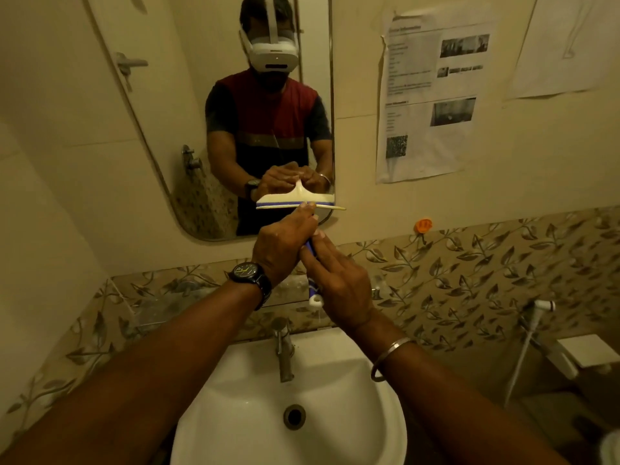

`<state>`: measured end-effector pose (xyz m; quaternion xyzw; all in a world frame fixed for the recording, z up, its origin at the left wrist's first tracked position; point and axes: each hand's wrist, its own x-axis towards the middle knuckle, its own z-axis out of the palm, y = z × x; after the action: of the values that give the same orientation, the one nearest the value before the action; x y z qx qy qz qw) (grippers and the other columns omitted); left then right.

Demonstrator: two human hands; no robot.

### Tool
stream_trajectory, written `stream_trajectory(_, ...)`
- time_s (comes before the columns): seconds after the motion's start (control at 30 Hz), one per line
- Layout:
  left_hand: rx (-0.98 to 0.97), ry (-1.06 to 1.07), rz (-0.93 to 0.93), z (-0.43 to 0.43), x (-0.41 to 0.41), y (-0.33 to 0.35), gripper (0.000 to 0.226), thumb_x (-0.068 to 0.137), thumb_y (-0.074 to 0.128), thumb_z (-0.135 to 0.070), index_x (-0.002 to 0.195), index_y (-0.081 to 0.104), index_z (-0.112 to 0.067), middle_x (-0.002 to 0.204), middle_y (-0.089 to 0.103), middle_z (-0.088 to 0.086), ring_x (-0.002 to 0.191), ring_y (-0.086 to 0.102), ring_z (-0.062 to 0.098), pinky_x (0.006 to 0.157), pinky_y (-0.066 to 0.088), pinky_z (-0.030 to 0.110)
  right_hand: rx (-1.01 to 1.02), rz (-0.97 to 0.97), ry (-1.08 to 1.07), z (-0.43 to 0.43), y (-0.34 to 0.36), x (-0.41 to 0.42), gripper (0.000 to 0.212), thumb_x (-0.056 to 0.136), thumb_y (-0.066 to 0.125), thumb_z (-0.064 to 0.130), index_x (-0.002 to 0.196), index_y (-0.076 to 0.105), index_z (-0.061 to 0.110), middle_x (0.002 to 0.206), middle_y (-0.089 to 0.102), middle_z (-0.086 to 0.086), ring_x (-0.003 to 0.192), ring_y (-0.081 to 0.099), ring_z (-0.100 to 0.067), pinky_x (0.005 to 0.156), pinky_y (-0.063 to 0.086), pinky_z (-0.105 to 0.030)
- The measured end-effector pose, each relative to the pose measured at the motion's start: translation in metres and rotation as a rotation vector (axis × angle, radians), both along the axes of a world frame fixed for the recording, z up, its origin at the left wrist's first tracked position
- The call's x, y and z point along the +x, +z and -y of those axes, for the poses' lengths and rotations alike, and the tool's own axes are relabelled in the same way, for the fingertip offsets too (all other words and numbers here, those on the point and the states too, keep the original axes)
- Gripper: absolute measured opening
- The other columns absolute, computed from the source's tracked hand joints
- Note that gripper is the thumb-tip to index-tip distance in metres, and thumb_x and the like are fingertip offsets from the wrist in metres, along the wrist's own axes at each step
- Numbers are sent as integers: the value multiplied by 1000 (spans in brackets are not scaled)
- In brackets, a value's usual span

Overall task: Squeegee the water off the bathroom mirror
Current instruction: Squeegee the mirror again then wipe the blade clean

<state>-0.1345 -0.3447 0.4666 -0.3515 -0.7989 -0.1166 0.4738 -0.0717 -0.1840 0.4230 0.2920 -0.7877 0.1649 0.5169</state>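
- Squeegee [298, 205]: blade pressed on the bathroom mirror [161, 112], low in its right corner. The blade tip overhangs the mirror's right edge.
- Left hand [281, 246]: clamped round the handle just behind the blade, fingertips up at the blade.
- Right hand [339, 283]: lower on the handle, fingers laid straight along it. Can't tell if my thumb wraps.
- Risk: overhanging tip rides the mirror's edge and lifts the rubber, leaving a streak down the right side.
- Risk: fingertips at the blade touch glass and smear.
- Risk: wet handle plus a loose right-hand hold. The blade twists or slips and the squeegee drops onto the tap [283, 350] or into the washbasin [235, 397] below the mirror.
- Risk: a fast finish flicks water onto the paper notices [432, 95] right of the mirror.
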Motion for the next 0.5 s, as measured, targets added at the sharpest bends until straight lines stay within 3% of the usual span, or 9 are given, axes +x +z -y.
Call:
stream_trajectory(0.2, -85, 2, 47, 6, 4, -18, 29, 99, 59, -9, 123, 70, 5, 134, 64, 25, 125, 63, 38, 106, 53, 45, 3, 63, 23, 4, -23, 5, 41, 94, 70, 9, 135, 65, 1, 141, 58, -27, 127, 62, -38, 90, 61, -43)
stream_trajectory(0.37, -69, 48, 147, 24, 24, -35, 30, 86, 77, 4, 116, 73, 6, 128, 67, 26, 115, 69, 38, 88, 62, 49, 103, 175, 98, 15, -33, 12, 45, 91, 69, 8, 136, 64, 2, 141, 58, -27, 122, 65, -39, 83, 63, -44)
stream_trajectory(0.5, 40, 82, 44, 52, 36, -31, 30, 95, 69, -3, 124, 70, 5, 135, 64, 22, 123, 66, 32, 98, 58, 42, 158, 82, 161, 29, -19, 11, 43, 97, 65, 11, 139, 63, 7, 148, 52, -24, 135, 55, -36, 101, 55, -41)
